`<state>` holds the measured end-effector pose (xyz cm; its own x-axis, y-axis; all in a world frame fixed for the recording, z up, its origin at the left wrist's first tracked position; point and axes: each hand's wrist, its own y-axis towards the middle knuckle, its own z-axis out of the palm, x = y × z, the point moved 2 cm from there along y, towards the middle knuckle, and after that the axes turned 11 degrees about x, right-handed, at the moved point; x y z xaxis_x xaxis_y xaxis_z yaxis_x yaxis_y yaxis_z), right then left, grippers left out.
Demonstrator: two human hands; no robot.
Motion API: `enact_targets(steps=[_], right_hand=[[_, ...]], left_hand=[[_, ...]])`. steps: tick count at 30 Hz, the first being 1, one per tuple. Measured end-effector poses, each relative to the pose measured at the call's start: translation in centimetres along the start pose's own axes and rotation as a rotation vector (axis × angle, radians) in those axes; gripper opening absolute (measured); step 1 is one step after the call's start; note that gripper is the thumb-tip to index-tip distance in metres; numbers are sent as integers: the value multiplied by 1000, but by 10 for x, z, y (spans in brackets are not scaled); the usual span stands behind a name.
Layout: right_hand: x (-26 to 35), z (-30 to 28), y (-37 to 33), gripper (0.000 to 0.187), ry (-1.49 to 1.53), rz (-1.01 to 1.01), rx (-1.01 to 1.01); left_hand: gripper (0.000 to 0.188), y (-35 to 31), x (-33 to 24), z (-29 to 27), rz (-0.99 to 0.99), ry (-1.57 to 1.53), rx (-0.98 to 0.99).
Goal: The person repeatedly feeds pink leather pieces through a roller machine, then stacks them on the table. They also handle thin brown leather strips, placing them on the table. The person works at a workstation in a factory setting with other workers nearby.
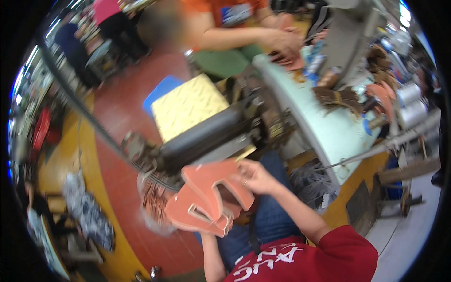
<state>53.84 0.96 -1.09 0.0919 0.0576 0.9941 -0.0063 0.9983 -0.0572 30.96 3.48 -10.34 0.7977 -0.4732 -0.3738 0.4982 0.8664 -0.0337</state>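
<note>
Several salmon-pink cut pieces (206,178) that look like leather shoe-upper parts, curved and with pale edges, are fanned out over my lap. My left hand (226,226) grips them from below, its fingers mostly hidden under the lower piece. With thumb and fingers closed, my right hand (253,176) holds the upper right edge of the top piece. Just beyond lies a machine with a dark cylindrical arm (202,134). A small yellow strip (245,153) shows above my right fingertips; whether I touch it cannot be told.
A cream patterned board (188,105) and a blue sheet (162,91) lie past the cylinder. A bag of stacked pink pieces (155,204) sits to the left. On the right, a pale green table (329,136) bears brown bundles (338,98) and thread spools (413,103). A co-worker in orange (225,23) handles pink pieces opposite.
</note>
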Motion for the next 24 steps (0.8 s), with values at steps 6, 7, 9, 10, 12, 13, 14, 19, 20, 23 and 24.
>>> enact_targets(steps=[6,7,9,10,12,13,14,19,20,23,24], right_hand=[[-92,-31,17,33,417,250,-164],[-103,-37,19,31,470,286,-224],[-117,-46,24,31,529,287,-289],[-122,-49,27,31,544,304,-321],[-125,-49,33,34,564,319,-372],[-125,-48,37,35,577,344,-421],[-122,-46,41,37,537,277,-449],[-95,-28,52,57,0,180,-529],[-89,-22,47,58,-252,185,-567],[-74,-8,12,40,-522,159,-678],[-72,-3,3,34,-391,196,-597]], left_hand=[[62,-3,-13,-20,89,122,162],[67,-4,-15,-23,82,227,106],[70,-9,-19,-25,89,76,60],[70,-11,-21,-24,99,39,89],[69,-15,-24,-23,113,-51,110],[70,-17,-25,-22,103,-4,142],[70,-17,-26,-21,92,28,139],[74,-15,-23,-11,47,17,98],[73,-14,-20,-8,56,-73,96],[71,-6,-14,-5,-27,-134,87],[71,-5,-11,-6,-63,-101,108]])
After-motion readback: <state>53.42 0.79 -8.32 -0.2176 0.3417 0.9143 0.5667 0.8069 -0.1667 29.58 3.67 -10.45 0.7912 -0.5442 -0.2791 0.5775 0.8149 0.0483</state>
